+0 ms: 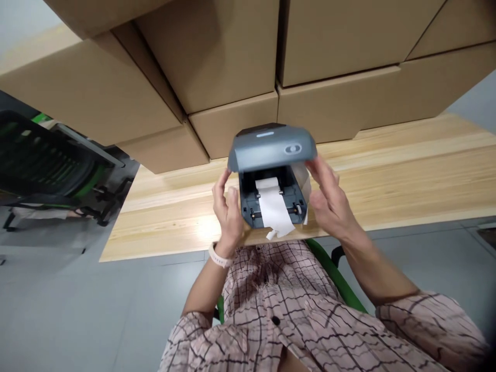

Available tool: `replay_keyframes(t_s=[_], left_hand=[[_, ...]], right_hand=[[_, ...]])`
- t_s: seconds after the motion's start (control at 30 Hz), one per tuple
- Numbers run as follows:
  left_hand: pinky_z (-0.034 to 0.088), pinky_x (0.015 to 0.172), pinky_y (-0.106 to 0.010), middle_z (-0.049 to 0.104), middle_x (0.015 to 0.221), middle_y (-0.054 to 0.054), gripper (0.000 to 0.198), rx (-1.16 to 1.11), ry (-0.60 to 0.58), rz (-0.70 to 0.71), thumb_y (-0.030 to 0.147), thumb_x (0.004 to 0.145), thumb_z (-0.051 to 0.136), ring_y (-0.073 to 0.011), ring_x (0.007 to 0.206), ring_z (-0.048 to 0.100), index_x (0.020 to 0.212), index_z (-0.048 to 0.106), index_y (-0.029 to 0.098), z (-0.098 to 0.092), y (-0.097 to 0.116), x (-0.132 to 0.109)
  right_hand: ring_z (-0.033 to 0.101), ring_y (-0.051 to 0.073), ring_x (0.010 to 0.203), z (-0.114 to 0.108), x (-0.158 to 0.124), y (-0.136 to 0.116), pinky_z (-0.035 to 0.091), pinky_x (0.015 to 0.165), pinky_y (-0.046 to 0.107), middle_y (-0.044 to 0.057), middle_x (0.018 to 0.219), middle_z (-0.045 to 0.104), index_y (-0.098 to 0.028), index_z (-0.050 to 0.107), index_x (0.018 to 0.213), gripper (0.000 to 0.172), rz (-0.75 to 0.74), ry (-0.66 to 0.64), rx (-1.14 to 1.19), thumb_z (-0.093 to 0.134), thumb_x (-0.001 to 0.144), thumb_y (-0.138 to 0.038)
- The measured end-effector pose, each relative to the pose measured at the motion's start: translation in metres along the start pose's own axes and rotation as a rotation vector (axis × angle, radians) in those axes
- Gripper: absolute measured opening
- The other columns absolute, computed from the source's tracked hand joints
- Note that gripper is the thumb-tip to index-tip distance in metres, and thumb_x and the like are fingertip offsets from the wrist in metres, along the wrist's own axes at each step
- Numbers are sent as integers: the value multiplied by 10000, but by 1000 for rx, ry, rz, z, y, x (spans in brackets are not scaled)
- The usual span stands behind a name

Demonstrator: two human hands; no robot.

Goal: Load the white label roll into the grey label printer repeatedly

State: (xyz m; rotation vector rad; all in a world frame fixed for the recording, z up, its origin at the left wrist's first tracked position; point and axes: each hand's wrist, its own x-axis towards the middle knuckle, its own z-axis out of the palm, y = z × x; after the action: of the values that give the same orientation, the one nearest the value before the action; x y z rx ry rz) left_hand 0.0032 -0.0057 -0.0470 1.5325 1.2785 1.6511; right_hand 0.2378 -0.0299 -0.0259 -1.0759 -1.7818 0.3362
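Observation:
A dark grey label printer sits at the front edge of the wooden table with its lid partly raised. A white paper strip runs out over its front lip and ends in a torn, curled edge. My left hand has its fingertips against the lid's left edge, the thumb beside the printer body. On the opposite side, my right hand grips the lid's right edge with bent fingers. More white paper shows between the printer and my right hand. The inside behind the strip is in shadow.
Stacked cardboard boxes line the back of the wooden table close behind the printer. A black and green office chair stands on the grey floor at the left. Green chair edges show beside my lap.

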Motion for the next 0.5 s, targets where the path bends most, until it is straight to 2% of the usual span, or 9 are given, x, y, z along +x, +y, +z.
replay_keyframes(t_s=[0.1,0.2,0.27,0.4,0.47,0.5], left_hand=[[286,1342,-502,514,1644,-113,670,-58,-175,-153,479,931,708,-321,1592,402,1534,510,263,2,-18,44],[271,1349,-508,411,1723,-134,971,-159,-363,-363,376,788,824,-346,1639,322,1635,367,244,5,-35,70],[261,1356,-508,406,1732,-125,1064,-226,-425,-425,357,757,838,-337,1633,339,1668,298,249,6,-41,74],[286,1350,-497,372,1754,-115,1091,-242,-453,-400,393,740,879,-329,1644,317,1665,315,268,4,-40,68],[319,1334,-497,368,1755,-121,1057,-237,-464,-376,420,769,872,-329,1634,337,1662,330,262,3,-38,64],[337,1323,-499,378,1749,-123,1039,-237,-467,-366,425,780,866,-331,1622,359,1659,339,258,2,-38,63]], right_hand=[[507,374,1513,-7,38,5,333,1252,702,98,1628,555,-377,260,1709,660,-66,35,-58,305,1097,-620],[577,343,1436,-9,80,15,389,1228,658,97,1525,641,-349,376,1662,615,-82,86,-57,292,1108,-602],[606,313,1397,-7,105,23,429,1210,619,92,1475,663,-307,407,1640,607,-68,103,-36,309,1109,-585],[651,288,1322,2,130,31,485,1166,542,96,1437,682,-284,395,1633,604,-43,107,-27,441,1072,-504],[678,294,1257,11,128,30,508,1125,523,105,1398,707,-270,513,1530,519,-69,108,-73,498,1046,-457],[699,288,1196,16,124,28,513,1110,516,102,1329,739,-255,609,1401,416,-104,68,-105,505,1041,-434]])
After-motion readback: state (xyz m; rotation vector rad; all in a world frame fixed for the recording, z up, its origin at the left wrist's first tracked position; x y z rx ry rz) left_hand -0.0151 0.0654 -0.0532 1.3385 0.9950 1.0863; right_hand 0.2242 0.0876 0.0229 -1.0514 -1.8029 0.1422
